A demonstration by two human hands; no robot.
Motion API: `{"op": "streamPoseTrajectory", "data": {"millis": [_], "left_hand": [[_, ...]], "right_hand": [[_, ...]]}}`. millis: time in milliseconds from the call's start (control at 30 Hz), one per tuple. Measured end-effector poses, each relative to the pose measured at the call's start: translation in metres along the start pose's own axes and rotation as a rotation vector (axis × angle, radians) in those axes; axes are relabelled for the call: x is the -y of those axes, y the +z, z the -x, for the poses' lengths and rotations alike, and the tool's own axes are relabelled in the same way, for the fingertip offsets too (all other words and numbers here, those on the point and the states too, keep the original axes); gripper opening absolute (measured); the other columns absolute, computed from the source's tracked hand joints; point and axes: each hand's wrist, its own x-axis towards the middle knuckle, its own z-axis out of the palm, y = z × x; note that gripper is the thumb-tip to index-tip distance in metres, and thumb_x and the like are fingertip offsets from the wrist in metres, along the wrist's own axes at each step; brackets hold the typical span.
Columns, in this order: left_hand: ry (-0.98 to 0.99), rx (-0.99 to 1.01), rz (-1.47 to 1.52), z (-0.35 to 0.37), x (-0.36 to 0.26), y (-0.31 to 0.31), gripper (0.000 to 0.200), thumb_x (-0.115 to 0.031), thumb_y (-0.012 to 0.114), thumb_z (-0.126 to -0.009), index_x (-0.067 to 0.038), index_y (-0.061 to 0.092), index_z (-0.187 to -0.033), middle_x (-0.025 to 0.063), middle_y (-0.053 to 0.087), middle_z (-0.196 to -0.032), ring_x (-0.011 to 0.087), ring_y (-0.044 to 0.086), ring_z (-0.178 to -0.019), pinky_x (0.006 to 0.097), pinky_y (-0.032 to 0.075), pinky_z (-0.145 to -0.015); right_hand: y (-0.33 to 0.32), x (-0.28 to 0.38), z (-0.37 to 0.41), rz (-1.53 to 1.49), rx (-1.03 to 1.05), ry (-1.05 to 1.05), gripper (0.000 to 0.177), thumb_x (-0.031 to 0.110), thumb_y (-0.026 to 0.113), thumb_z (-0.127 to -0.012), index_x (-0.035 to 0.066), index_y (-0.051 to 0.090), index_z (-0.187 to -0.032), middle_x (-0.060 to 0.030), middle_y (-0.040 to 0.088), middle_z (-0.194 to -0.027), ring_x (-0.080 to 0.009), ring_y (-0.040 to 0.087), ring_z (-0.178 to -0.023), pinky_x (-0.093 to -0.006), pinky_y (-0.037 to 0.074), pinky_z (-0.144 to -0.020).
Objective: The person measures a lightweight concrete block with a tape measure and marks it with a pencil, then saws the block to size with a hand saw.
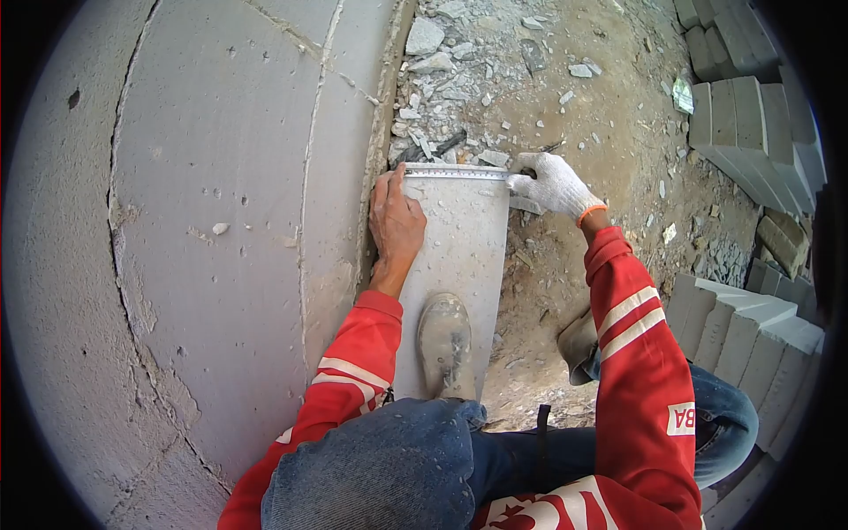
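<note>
A light grey block (459, 230) lies flat, lengthwise in front of me, against the foot of the wall. Across its far end runs the white, marked blade of a tape measure (455, 172). My left hand (395, 225), bare, presses the blade's left end at the block's corner with its fingertips. At the other end my right hand (552, 184), in a white knitted glove with an orange cuff, is closed around the tape measure; something dark shows between its fingers. One dusty boot (445, 344) rests on the block.
A wall of grey blocks (221, 212) with mortar joints rises along the left. Broken chips (433, 62) litter the dirt ground (601, 124) beyond the block. Stacked grey blocks (738, 124) stand at the right, with another stack (724, 327) nearer. My other boot (579, 346) is on the ground.
</note>
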Motion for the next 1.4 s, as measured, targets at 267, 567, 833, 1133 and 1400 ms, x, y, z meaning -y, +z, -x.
{"op": "streamPoseTrajectory", "data": {"millis": [267,567,833,1133,1400], "left_hand": [[-0.006,-0.006,0.015,-0.004,-0.002,0.002,0.05,0.002,0.053,-0.087,0.001,0.059,-0.136,0.022,0.06,-0.129,0.0416,0.06,-0.121,0.0463,0.048,-0.104],[-0.008,-0.067,0.048,0.013,-0.006,-0.004,0.013,-0.008,0.07,-0.09,-0.003,0.068,-0.102,0.0153,0.064,-0.105,0.0392,0.061,-0.103,0.0492,0.049,-0.087],[-0.145,0.033,0.106,0.043,0.007,-0.001,0.009,-0.01,0.071,-0.093,-0.002,0.073,-0.095,0.0133,0.064,-0.099,0.0282,0.066,-0.079,0.0408,0.052,-0.076],[-0.155,0.043,0.162,0.03,0.004,-0.004,0.009,-0.007,0.073,-0.092,-0.003,0.074,-0.1,0.0118,0.063,-0.099,0.0231,0.068,-0.077,0.0368,0.053,-0.074],[-0.14,0.039,0.329,0.008,-0.012,0.011,0.014,-0.003,0.075,-0.089,-0.003,0.074,-0.102,0.0148,0.069,-0.098,0.026,0.069,-0.074,0.0388,0.054,-0.071]], "right_hand": [[0.001,-0.005,-0.006,0.022,0.001,-0.011,0.032,0.033,0.071,-0.092,0.006,0.074,-0.111,-0.018,0.077,-0.098,-0.0354,0.074,-0.093,-0.0428,0.057,-0.084],[-0.009,0.003,-0.006,0.072,0.014,-0.061,0.03,0.033,0.07,-0.093,0.008,0.077,-0.108,-0.016,0.077,-0.097,-0.0347,0.074,-0.092,-0.0432,0.057,-0.083],[-0.023,0.015,-0.023,0.257,0.062,-0.206,0.03,0.034,0.07,-0.092,0.01,0.078,-0.108,-0.0173,0.076,-0.095,-0.0367,0.073,-0.093,-0.0447,0.056,-0.083],[-0.015,0.005,0.004,0.148,0.109,-0.09,0.035,0.037,0.069,-0.094,0.007,0.077,-0.109,-0.0195,0.076,-0.097,-0.0387,0.073,-0.092,-0.0453,0.056,-0.084],[-0.005,-0.017,0.014,0.046,0.056,0.025,0.036,0.036,0.07,-0.094,0.008,0.077,-0.115,-0.0195,0.076,-0.101,-0.0382,0.074,-0.095,-0.0445,0.057,-0.085]]}}
